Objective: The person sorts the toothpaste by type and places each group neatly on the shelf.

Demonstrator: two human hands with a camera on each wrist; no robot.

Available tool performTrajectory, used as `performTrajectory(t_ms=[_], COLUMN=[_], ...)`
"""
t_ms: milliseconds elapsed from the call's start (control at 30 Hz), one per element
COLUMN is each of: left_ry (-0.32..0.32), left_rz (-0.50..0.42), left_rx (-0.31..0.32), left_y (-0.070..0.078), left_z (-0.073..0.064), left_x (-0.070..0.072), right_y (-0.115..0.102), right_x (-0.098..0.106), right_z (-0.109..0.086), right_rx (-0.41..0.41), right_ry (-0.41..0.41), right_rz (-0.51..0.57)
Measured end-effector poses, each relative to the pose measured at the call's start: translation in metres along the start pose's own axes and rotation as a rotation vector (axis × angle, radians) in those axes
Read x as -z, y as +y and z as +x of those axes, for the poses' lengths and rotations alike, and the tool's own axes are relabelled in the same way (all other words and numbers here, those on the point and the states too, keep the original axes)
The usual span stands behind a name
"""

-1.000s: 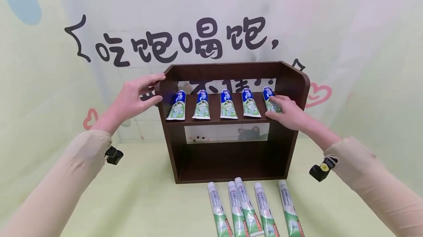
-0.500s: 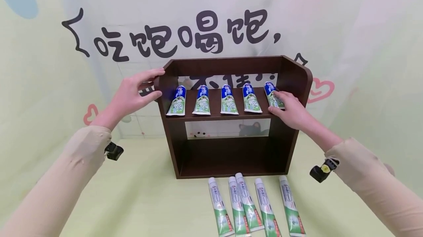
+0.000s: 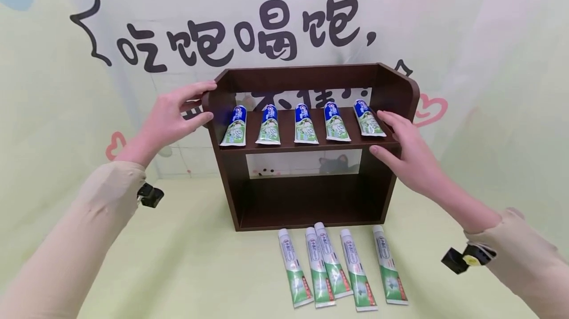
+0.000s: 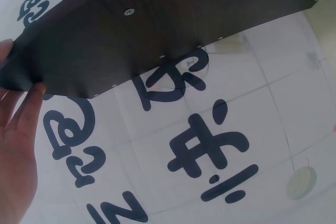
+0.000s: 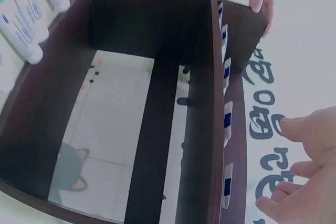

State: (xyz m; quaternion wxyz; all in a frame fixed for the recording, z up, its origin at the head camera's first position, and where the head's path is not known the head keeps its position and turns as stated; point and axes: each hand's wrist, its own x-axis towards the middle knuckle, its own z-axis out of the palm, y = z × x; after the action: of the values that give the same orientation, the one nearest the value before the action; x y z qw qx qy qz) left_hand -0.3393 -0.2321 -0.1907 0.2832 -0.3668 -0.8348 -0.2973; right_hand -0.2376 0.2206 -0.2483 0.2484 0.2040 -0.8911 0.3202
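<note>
My left hand [image 3: 166, 116] holds the upper corner of the left side panel of a dark brown two-tier rack [image 3: 302, 78], thumb and fingers at its edges. In the left wrist view its fingers [image 4: 26, 111] reach round that panel [image 4: 105, 40]. Several blue and green toothpaste tubes lie in a spaced row on the upper shelf, caps toward the back. My right hand [image 3: 413, 161] is just beside the rightmost toothpaste tube [image 3: 370, 120], fingers parted and holding nothing. In the right wrist view the right hand [image 5: 310, 174] appears apart from the tubes' crimped ends [image 5: 227, 124].
On the pale green table [image 3: 186, 259], several white and green toothpaste tubes [image 3: 391, 267] lie before the rack, two of them overlapping. The lower tier [image 3: 311, 200] has an open back. A wall sheet [image 3: 275, 27] with black lettering hangs behind.
My right hand has let go of the rightmost blue and green toothpaste tube and drawn back to the right and down. The left hand stays at the rack's corner. The head view has tilted slightly.
</note>
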Motion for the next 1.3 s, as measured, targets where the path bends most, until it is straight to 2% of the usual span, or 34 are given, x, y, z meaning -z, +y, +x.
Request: performTrajectory(t_ms=[233,433,567,700,900,1067,1300], left_ry=[0.007,0.004,-0.008,0.011,0.020,0.019,0.028], left_rz=[-0.006,-0.021,-0.001,-0.014,-0.010,-0.018,-0.025], left_rx=[0.013,0.018,0.032,0.040,0.044,0.044,0.041], left_y=[-0.001,-0.001,0.001,0.002,0.001,-0.001,-0.003], left_z=[-0.003,-0.006,-0.008,-0.008,-0.007,-0.006,-0.004], left_x=[0.002,0.001,-0.001,0.000,0.000,-0.003,-0.002], right_y=[0.006,0.022,0.030,0.037,0.048,0.056,0.072], right_x=[0.000,-0.004,-0.012,-0.022,-0.040,-0.052,-0.067], right_z=[-0.032,-0.057,-0.073,-0.086,-0.101,-0.112,-0.130], right_rx=[0.092,0.087,0.069,0.028,0.006,0.001,-0.054], right_ry=[0.042,0.051,0.050,0.019,-0.025,-0.032,-0.071], right_rz=[0.019,0.022,0.008,0.004,-0.060,-0.094,-0.099])
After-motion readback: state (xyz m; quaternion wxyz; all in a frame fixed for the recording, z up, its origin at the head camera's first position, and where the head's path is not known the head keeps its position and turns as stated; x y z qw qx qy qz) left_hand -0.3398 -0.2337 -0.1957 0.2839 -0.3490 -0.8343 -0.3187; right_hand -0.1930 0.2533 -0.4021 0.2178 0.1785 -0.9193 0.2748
